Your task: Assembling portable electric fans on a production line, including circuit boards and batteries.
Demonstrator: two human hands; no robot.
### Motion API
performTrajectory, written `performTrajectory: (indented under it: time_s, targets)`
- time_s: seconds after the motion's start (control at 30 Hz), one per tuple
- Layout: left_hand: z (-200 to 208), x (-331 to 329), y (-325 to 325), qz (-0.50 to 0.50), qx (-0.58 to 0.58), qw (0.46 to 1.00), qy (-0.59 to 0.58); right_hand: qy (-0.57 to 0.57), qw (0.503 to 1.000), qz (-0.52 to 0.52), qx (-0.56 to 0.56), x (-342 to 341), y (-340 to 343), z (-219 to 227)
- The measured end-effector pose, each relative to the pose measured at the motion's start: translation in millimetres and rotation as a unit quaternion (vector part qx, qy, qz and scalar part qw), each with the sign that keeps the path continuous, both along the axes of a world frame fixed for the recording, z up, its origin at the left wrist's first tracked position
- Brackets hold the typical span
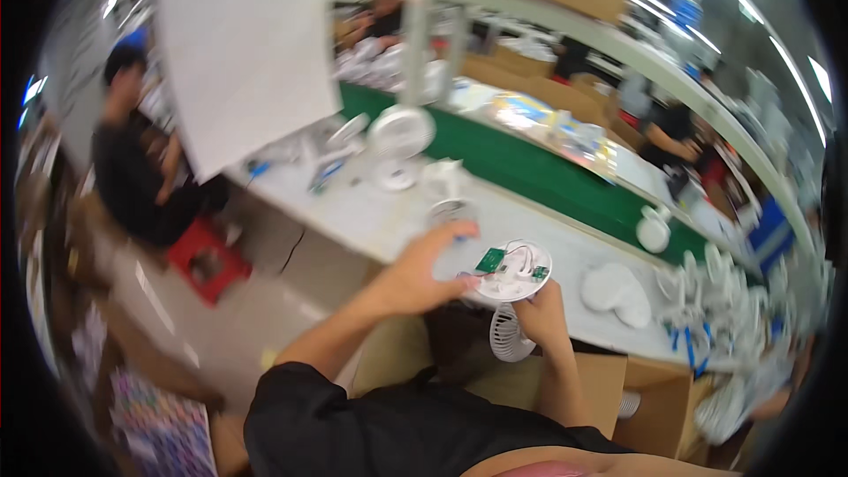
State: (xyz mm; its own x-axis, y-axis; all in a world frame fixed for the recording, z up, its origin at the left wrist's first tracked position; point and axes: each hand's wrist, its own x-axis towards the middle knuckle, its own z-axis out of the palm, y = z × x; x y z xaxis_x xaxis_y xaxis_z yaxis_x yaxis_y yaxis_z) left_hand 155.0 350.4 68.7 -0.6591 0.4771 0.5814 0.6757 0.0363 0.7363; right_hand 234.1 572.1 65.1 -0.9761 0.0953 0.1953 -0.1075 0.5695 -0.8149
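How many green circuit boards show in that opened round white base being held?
2: the larger green board near the left edge of the white base, and the smaller green board near its right edge. More may be hidden underneath.

I'd call this a factory workshop, prob. small-appliance. From my end I see a long white bench [349, 223] w/ a green back panel [521, 177] and shelving [689, 79] above, a white desk fan [402, 132] standing on it, plus lots of white plastic parts [729, 309] bunched at the R end. Opened fan base [515, 281] w/ green PCB [491, 259] fits too. Cardboard box [602, 384] below, ceiling lights [820, 78], a co-worker [132, 159] by a red stool [208, 256], other ppl [671, 128] beyond the shelving.
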Motion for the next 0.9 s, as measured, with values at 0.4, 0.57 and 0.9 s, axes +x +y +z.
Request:
performTrajectory:
  time_s: [0.4,0.57,0.9]
  targets:
    - [-134.2,125.6,-183.1,0.375,0.106,0.909,-0.145,-0.265,0.804,0.526,-0.082,-27.1,-209.7,-43.7]
    - [-96.3,129.5,-249.6,0.408,0.056,0.908,-0.076,-0.231,0.822,0.471,-0.22,-37.0,-196.1,-54.9]
    - [-93.3,53.5,-451.1,0.679,-0.155,0.702,-0.146,-0.049,0.961,-0.021,-0.27,-104.5,99.1,-102.2]
